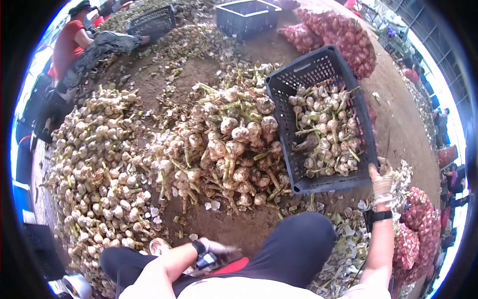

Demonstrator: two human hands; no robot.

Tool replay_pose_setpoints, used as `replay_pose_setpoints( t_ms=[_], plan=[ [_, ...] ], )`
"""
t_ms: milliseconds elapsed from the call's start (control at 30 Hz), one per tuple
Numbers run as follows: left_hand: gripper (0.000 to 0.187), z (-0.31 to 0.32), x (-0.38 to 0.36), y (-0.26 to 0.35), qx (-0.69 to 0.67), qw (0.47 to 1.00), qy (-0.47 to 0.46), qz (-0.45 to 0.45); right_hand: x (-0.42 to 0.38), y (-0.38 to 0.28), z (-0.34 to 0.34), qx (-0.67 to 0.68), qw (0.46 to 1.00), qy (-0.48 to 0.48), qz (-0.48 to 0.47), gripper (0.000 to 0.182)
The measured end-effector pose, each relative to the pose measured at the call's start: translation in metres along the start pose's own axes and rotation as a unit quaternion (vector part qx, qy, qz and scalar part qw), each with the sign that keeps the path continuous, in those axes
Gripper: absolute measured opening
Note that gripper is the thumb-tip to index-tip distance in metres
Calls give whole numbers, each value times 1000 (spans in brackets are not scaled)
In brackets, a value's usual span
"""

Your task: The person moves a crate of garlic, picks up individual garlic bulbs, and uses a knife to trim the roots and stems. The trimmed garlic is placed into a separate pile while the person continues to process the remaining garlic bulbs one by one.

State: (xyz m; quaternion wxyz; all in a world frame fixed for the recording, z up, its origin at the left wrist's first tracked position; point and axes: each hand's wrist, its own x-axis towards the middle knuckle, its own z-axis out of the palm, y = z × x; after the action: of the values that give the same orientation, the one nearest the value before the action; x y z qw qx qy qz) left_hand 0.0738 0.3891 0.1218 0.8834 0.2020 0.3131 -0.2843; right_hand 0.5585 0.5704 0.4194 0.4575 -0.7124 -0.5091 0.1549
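My right hand (pixel 382 184), in a pale glove, grips the near right corner of a black plastic crate (pixel 326 185). Trimmed garlic bulbs (pixel 326 132) partly fill the crate, which tilts beside the central heap. My left hand (pixel 221 249), also in a pale glove, is low over my lap and smeared by motion; I cannot tell whether it holds anything. Beside its wrist shows a small blue-grey and white object (pixel 205 260), with something red (pixel 234 266) below the hand. In front of my knees rises a heap of garlic with stems (pixel 234 144).
A wide pile of garlic bulbs (pixel 104 184) spreads at my left. Full red mesh sacks (pixel 343 37) lie beyond the crate, and more mesh sacks (pixel 420 234) sit at right. Another black crate (pixel 247 20) stands at the back. A person in red (pixel 69 45) sits at far left.
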Motion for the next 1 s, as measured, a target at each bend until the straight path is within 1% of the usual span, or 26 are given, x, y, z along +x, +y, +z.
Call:
replay_pose_setpoints(
  t_ms=[33,67,100,133,167,200,233,267,300,367,433,467,500,567,600,633,700,733,767,800,833,867,900,933,967,1000],
  plan=[
    [75,22,-60,34,-6,997,65,41,0,-1,0,-6,1000,-2,4,28],
    [72,29,-84,44,-30,975,191,111,1,-1,1,8,1000,-2,-9,27],
    [71,40,-110,61,-77,959,204,179,2,0,2,18,1000,1,-12,27],
    [65,31,-124,67,-89,943,208,245,4,1,3,21,999,1,-24,27],
    [81,40,-149,79,-92,937,180,284,6,3,3,24,999,2,-36,28],
    [77,41,-154,83,-129,902,197,363,7,8,4,24,998,9,-50,30],
    [75,53,-168,90,-146,873,210,415,9,12,6,22,998,16,-63,32],
    [68,63,-176,104,-161,848,202,463,11,16,7,13,996,26,-80,32],
    [59,85,-188,120,-192,826,167,503,12,18,8,4,995,38,-93,31],
    [55,95,-187,150,-189,811,186,521,8,10,6,-58,990,60,-116,29],
    [51,106,-184,184,-152,819,213,511,-2,-8,2,-69,993,55,-84,26],
    [54,106,-177,202,-148,824,216,502,-3,-9,2,-15,996,47,-69,25],
    [62,113,-167,221,-151,816,258,494,-3,-8,3,22,996,56,-65,23],
    [72,99,-138,255,-127,827,274,473,-1,-9,2,45,996,62,-52,21],
    [76,83,-117,271,-126,839,258,462,-3,-19,-1,15,995,73,-60,20],
    [71,106,-112,287,-158,837,282,442,0,-17,0,53,995,64,-61,19],
    [61,95,-84,311,-139,842,301,426,10,-16,1,49,994,68,-72,20],
    [52,90,-72,321,-154,836,277,447,17,-13,3,140,988,46,-47,18],
    [44,83,-60,328,-167,831,251,467,24,-13,3,135,989,47,-42,18],
    [35,69,-48,337,-200,814,212,504,32,-13,1,83,994,51,-58,17],
    [35,71,-48,348,-199,819,207,497,41,-15,-2,30,995,55,-74,16],
    [34,73,-49,358,-181,771,246,559,52,-18,-3,52,990,64,-115,15],
    [33,79,-54,363,-164,716,285,615,66,-21,-9,7,996,50,-73,16],
    [33,85,-70,372,-172,708,268,631,82,-28,-10,39,997,33,-61,18],
    [32,95,-88,383,-158,704,275,636,106,-28,-13,-22,998,19,-59,22],
    [31,111,-116,392,-114,723,260,630,123,-36,-12,-50,997,13,-63,28]
  ],
)
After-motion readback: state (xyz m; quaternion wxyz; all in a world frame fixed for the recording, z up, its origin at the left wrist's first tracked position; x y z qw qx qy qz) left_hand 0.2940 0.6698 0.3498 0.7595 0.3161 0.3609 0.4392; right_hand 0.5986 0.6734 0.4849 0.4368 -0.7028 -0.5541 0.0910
